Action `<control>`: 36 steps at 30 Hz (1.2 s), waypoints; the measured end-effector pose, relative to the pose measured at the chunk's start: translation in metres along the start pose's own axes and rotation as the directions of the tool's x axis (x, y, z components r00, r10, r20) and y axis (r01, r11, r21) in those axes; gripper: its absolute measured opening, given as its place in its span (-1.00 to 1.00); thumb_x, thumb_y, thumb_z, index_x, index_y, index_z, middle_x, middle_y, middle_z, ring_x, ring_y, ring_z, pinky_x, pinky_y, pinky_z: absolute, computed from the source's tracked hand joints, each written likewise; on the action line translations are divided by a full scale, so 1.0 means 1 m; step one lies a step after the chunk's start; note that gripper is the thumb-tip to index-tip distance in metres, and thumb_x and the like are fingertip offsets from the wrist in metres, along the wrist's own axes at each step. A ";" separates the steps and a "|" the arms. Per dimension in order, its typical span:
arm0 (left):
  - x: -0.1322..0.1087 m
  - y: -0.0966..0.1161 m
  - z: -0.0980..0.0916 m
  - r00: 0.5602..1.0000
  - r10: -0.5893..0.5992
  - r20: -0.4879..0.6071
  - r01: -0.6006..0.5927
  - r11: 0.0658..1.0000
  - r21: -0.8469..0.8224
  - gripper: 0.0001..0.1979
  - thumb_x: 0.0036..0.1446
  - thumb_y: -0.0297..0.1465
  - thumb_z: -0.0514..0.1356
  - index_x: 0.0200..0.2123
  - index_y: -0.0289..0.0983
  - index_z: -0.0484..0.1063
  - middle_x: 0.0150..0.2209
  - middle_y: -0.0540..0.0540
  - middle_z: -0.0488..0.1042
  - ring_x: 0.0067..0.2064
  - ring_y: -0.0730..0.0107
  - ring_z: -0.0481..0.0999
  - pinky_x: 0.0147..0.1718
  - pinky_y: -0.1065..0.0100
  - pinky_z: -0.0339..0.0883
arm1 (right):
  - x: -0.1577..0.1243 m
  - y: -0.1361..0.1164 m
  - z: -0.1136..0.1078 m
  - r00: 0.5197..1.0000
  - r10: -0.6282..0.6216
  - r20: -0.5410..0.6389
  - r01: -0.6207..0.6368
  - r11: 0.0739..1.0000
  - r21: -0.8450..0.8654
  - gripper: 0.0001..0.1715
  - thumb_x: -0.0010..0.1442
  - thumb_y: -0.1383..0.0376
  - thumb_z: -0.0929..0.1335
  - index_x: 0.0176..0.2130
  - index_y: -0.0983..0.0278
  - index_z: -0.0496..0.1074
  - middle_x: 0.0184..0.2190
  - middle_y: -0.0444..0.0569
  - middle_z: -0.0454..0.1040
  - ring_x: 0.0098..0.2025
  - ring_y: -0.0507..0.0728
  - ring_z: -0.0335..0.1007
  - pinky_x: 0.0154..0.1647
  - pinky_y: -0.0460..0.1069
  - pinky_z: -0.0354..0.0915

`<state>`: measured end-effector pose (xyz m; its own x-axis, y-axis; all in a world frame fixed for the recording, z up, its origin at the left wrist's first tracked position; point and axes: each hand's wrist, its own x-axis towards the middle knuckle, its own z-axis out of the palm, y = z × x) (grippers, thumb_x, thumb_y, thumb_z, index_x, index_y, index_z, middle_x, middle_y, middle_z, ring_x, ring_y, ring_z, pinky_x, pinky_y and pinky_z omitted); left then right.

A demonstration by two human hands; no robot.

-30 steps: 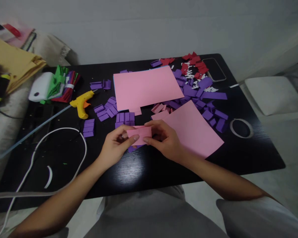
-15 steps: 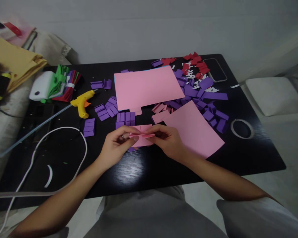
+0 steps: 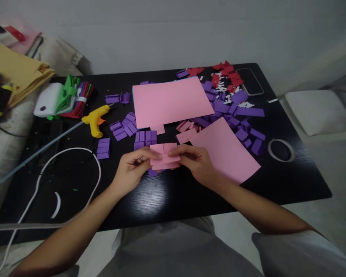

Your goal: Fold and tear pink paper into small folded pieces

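A small folded piece of pink paper is held up between both hands above the table's near middle. My left hand pinches its left end, a ring on one finger. At the right end my right hand grips it the same way. The paper shows a horizontal fold and a short vertical line at its top. Just behind it lie folded purple paper pieces, and a purple bit shows below it. A pink sheet lies by my right hand, partly under that forearm.
A larger pink sheet lies at the back of the black table. Purple paper pieces and red scraps are scattered at right, near a tape roll. A yellow glue gun and a white cable lie at left.
The pink piece has tilted so its upper face shows more, with the fold lower on it. My fingertips have shifted along its ends; other things stay put.
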<state>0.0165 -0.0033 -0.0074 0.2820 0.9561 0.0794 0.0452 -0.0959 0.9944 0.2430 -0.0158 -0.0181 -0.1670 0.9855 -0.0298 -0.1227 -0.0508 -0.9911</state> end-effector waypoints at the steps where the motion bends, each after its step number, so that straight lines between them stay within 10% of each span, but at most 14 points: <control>1: 0.000 0.001 0.000 1.000 0.006 0.012 -0.006 1.000 0.004 -0.92 0.18 -0.40 0.37 -0.33 -0.21 0.71 -0.30 -0.14 0.67 -0.28 0.28 0.63 -0.33 0.36 0.46 | -0.001 0.000 -0.001 1.000 0.000 0.004 0.000 1.000 -0.011 -0.81 0.19 0.33 0.45 -0.27 0.10 0.72 -0.25 -0.10 0.69 -0.11 0.15 0.59 -0.07 0.05 0.50; 12: -0.004 0.007 -0.002 0.986 0.110 0.128 -0.126 0.984 0.123 -0.85 0.28 -0.40 0.29 -0.16 -0.20 0.69 -0.26 -0.13 0.58 -0.32 0.36 0.50 -0.42 0.37 0.33 | -0.003 0.000 0.008 0.997 -0.067 -0.041 0.065 0.997 -0.049 -0.78 0.12 0.11 0.61 -0.30 0.16 0.64 -0.33 -0.08 0.63 -0.29 0.11 0.54 -0.27 0.01 0.49; 21: -0.003 0.003 0.016 0.991 -0.021 -0.136 0.005 0.993 -0.116 -0.70 0.13 -0.31 0.47 -0.28 -0.20 0.38 -0.47 0.14 0.34 -0.52 0.55 0.45 -0.45 0.43 0.53 | -0.009 0.002 0.012 0.989 -0.121 -0.079 0.113 0.989 -0.100 -0.75 0.18 0.09 0.59 -0.23 0.14 0.59 -0.25 -0.08 0.63 -0.24 0.12 0.59 -0.18 0.07 0.57; 28: -0.009 -0.001 0.013 0.989 0.055 -0.140 -0.053 0.998 0.018 -0.83 0.18 -0.34 0.44 -0.26 -0.23 0.51 -0.41 0.03 0.59 -0.43 0.39 0.64 -0.41 0.36 0.64 | -0.004 0.007 0.012 0.998 0.062 -0.031 -0.055 0.983 0.177 -0.18 0.01 0.15 0.67 0.14 0.02 0.33 -0.25 -0.18 0.61 -0.22 0.11 0.65 -0.16 0.04 0.63; 36: -0.014 -0.008 0.012 0.987 0.090 -0.134 -0.078 0.992 0.094 -0.81 0.17 -0.36 0.45 -0.22 -0.23 0.51 -0.41 0.02 0.59 -0.45 0.40 0.65 -0.42 0.39 0.63 | 0.001 0.009 0.011 0.978 0.184 0.093 -0.198 0.965 0.172 -0.62 0.05 0.02 0.63 -0.22 0.18 0.64 -0.32 -0.12 0.66 -0.29 0.12 0.63 -0.20 0.08 0.67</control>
<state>0.0240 -0.0193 -0.0170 0.1540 0.9720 0.1777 0.1132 -0.1961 0.9740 0.2306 -0.0173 -0.0253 -0.2769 0.9399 -0.1999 -0.2533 -0.2720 -0.9284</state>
